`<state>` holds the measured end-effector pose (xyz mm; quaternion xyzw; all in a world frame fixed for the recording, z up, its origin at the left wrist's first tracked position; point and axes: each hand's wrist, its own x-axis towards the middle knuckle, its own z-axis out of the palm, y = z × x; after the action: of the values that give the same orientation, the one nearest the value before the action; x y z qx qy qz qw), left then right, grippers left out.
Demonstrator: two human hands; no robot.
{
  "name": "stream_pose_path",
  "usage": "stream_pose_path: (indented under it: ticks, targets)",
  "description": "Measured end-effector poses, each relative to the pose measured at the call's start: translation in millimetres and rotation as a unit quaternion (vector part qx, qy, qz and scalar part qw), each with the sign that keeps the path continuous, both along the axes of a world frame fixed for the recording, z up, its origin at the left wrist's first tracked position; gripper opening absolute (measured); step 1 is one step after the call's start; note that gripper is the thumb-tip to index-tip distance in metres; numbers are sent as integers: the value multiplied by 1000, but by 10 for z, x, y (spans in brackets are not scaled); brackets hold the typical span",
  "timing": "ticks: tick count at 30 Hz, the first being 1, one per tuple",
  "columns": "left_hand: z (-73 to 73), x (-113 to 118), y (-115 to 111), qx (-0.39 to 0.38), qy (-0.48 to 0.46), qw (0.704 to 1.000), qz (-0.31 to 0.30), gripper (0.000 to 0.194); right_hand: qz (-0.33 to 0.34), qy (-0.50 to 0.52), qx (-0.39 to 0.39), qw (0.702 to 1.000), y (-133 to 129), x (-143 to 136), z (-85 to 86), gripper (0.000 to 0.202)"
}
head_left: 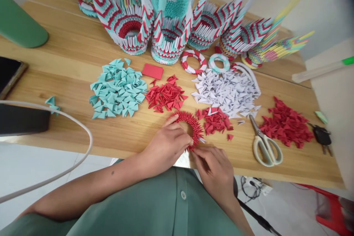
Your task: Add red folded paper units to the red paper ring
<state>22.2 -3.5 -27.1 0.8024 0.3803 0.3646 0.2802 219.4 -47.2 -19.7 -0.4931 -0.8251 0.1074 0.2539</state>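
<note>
A ring of red folded-paper pieces (pixel 195 123), spiky around its outside, rests at the table's front edge. My left hand (pixel 171 142) is closed on its left and lower side, with fingers reaching into the hole. At the ring's lower right edge, my right hand (pixel 214 164) has its fingertips pinched on it. A small white paper piece (pixel 202 140) sticks out just above the right fingers. Close by lie loose red triangles (pixel 215 121), a second red pile (pixel 167 96) and white triangles (pixel 226 90). The ring's lower part is hidden by my hands.
Teal triangles (pixel 118 90) are heaped at left, more red ones (pixel 287 123) at right beside scissors (pixel 267 147) and keys (pixel 322 135). Folded-paper baskets (pixel 171 40) line the back. A white cable (pixel 90 136) arcs across the left, near a phone (pixel 9 75).
</note>
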Motion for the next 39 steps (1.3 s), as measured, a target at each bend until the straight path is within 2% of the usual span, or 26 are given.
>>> stream_pose_path:
  ticks: [5, 12, 20, 34, 39]
  targets:
    - [31, -4, -36, -4, 4, 1000, 3, 14, -32, 15, -38, 999, -47, 83, -27, 5]
    - [10, 1, -57, 35, 13, 999, 7, 16, -37, 32, -30, 998, -36, 100, -91, 3]
    - [-14, 26, -58, 74, 15, 997, -4, 13, -40, 38, -8, 998, 31, 7, -106, 16]
    - [14, 48, -7, 82, 2, 997, -12, 15, -53, 26, 49, 997, 109, -117, -72, 18]
    - [-1, 43, -23, 63, 9, 998, 1, 16, -45, 35, 25, 998, 71, -26, -20, 10]
